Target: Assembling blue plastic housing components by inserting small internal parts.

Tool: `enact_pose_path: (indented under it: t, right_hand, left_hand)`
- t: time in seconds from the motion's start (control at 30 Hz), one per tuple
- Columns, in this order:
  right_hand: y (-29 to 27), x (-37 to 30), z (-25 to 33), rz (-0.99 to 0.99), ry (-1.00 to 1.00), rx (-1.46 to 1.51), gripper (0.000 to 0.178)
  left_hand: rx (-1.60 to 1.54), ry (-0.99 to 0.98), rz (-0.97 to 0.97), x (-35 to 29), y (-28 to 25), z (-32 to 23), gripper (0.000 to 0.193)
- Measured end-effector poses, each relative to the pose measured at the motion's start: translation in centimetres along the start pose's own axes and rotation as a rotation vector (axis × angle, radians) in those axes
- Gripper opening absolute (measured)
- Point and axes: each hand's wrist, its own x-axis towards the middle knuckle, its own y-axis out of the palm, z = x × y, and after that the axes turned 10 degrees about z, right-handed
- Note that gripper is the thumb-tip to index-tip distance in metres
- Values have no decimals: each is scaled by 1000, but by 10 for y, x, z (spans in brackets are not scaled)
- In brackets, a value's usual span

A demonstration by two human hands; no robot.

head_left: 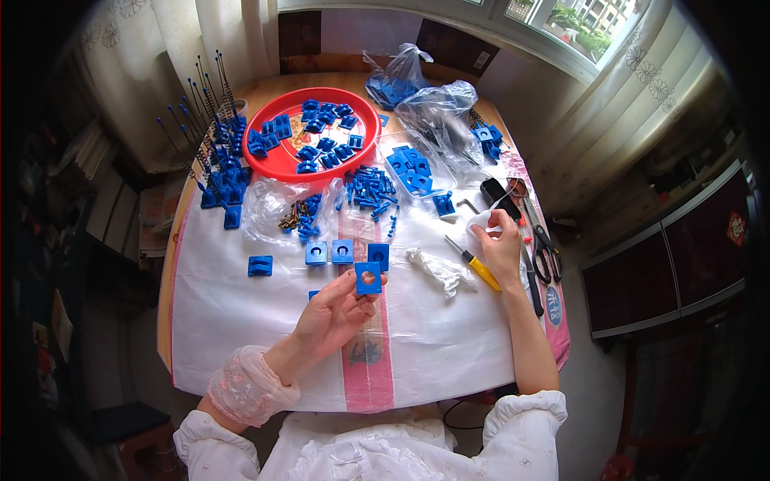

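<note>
My left hand (330, 314) holds up a blue square plastic plate (368, 278) with a round hole, pinched between thumb and fingers above the table. To the right, the fingers of my right hand (500, 247) are closed on a small white thing (480, 222); whether it is tissue or something stiffer, I cannot tell. Behind the held plate lie more blue square pieces (342, 251) in a row, and one more blue piece (260, 266) is off to the left. A crumpled white tissue (443, 271) and a yellow-handled screwdriver (480, 268) lie between my hands.
A red round tray (250, 160) with blue parts stands at the back. Blue pegs (370, 189), a clear tray (418, 189) of blue plates and plastic bags (437, 112) surround it. Spring-stemmed blue parts (224, 180) stand left; scissors (547, 256) lie by the right edge.
</note>
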Motion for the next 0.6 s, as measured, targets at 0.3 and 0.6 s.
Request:
enact_pose_path:
  t: [0.3, 0.6]
  right_hand:
    - [-10, -2, 9, -55, -27, 24, 44]
    - [-55, -20, 64, -4, -184, 445, 50]
  left_hand:
    - [-7, 7, -2, 2, 1, 0, 26]
    - [-98, 40, 42, -3, 8, -10, 30]
